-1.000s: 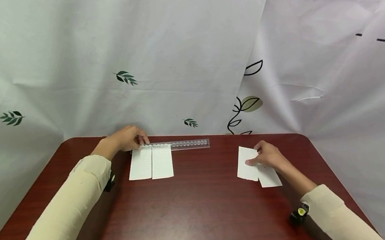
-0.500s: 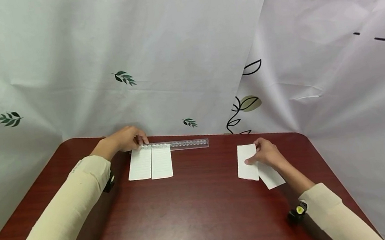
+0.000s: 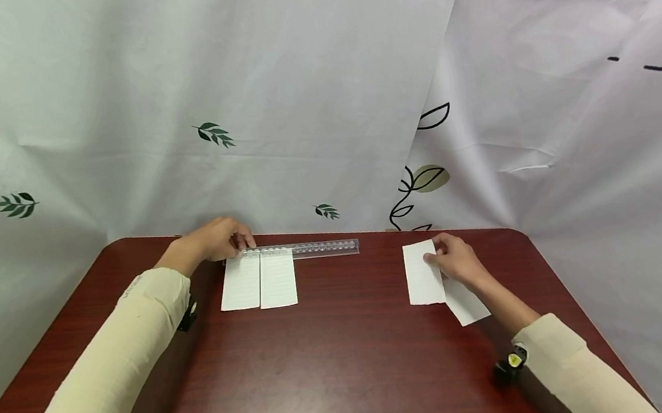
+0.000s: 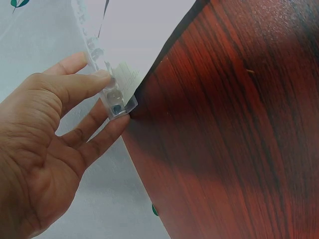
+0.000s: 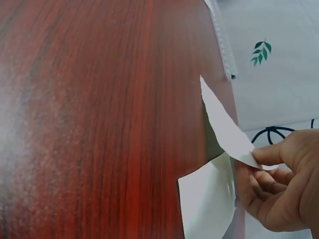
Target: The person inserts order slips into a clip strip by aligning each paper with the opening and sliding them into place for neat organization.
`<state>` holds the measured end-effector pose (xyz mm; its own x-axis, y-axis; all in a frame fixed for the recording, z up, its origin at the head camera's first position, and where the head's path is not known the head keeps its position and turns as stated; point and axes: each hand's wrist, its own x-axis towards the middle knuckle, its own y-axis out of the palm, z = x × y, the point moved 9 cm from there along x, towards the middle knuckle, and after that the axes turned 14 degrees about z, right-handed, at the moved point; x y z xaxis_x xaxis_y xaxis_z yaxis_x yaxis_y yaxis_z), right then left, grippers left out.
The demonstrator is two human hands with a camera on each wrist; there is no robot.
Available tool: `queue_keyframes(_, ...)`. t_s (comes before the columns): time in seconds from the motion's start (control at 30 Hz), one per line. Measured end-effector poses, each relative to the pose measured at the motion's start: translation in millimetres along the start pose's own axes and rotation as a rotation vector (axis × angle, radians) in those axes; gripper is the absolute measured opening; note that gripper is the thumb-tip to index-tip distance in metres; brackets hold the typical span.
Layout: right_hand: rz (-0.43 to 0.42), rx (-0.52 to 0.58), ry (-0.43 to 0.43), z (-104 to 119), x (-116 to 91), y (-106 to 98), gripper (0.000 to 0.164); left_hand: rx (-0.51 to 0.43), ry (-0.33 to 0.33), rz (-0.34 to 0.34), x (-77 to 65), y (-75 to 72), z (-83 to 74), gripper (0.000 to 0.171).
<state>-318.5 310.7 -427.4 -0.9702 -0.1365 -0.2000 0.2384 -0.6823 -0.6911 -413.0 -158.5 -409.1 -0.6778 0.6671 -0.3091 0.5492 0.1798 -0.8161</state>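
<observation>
Pinching clear plastic strip (image 3: 325, 248) near 1 end in left grip (image 3: 221, 238), overlapped with 2 lined slips (image 3: 242, 282) | pinching raised paper slip (image 3: 424, 278) by edge in right grip (image 3: 458, 263), above bench (image 3: 330, 383), near lower slip (image 3: 465, 304) | could drop or crease from edge-only hold

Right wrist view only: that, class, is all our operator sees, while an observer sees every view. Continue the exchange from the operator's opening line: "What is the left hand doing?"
Observer: The left hand pinches the clear strip near its left end.
Operator: How many sheets lie at that strip?
Observer: Two: a left sheet and a right sheet, side by side in the head view.
</observation>
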Motion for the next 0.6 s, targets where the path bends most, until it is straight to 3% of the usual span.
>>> queue_keyframes(0.23,-0.01,0.034,0.024,6.4,0.8,0.9,0.056,0.009,-0.004,0.001,-0.5,-0.3,0.5,0.031)
queue_keyframes(0.47,0.008,0.212,0.044,2.5,12.2,7.1,0.057,0.015,-0.015,0.0,-1.7,-0.4,-0.3,0.031)
queue_keyframes(0.6,0.006,0.267,0.064,1.8,19.0,10.2,0.049,0.006,-0.019,0.002,-1.9,-0.5,-0.7,0.03)
